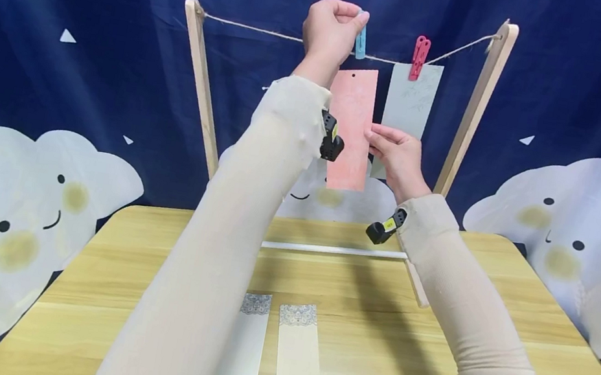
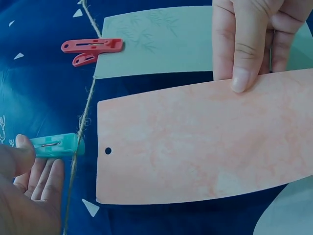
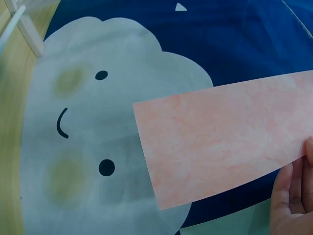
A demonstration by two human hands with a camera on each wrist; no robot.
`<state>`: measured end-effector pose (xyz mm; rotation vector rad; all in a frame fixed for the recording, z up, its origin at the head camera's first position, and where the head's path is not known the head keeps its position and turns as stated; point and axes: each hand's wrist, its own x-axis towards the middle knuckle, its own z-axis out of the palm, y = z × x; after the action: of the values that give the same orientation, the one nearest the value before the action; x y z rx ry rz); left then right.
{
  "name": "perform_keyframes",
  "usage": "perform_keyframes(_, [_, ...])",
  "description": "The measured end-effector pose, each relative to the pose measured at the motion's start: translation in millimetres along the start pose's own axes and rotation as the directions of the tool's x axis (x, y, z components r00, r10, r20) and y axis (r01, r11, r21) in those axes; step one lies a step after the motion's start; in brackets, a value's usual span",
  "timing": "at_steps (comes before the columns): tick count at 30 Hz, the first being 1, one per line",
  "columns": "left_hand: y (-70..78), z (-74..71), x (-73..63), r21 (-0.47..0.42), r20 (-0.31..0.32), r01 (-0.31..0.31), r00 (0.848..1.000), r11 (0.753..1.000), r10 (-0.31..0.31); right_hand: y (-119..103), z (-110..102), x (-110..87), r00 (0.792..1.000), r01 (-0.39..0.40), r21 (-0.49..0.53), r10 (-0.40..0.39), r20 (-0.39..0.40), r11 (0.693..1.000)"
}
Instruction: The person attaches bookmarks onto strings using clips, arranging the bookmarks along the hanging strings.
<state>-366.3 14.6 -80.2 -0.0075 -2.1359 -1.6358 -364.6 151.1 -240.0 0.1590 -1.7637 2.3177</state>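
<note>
My left hand (image 1: 330, 35) pinches a blue clothespin (image 1: 361, 41) at the twine (image 1: 277, 34). In the left wrist view the tip of that clothespin (image 2: 56, 144) overlaps the twine. By its right edge, my right hand (image 1: 399, 157) holds a pink paper card (image 1: 352, 130) between thumb and fingers. The card hangs upright just below the twine, apart from the clothespin, with a small punched hole near its top. Beside it, a red clothespin (image 1: 418, 59) clips a pale green card (image 1: 411, 100) to the twine. My right fingers partly cover the green card.
Wooden posts (image 1: 482, 98) hold the twine at both ends above the wooden table (image 1: 107, 288). Two patterned paper strips (image 1: 300, 364) lie near the front, one partly behind my left sleeve. A white rod (image 1: 335, 249) crosses between the posts' feet. Behind hangs a blue cloud-print curtain (image 1: 121, 54).
</note>
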Motion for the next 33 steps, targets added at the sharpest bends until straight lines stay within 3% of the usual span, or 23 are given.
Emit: perform_keyframes(33, [-8.3,1.7,0.3,0.123,0.056,-0.007,0.998,0.992,0.001,-0.8,3.4,5.8,0.999,0.005,-0.006,-0.006,-0.05,1.0])
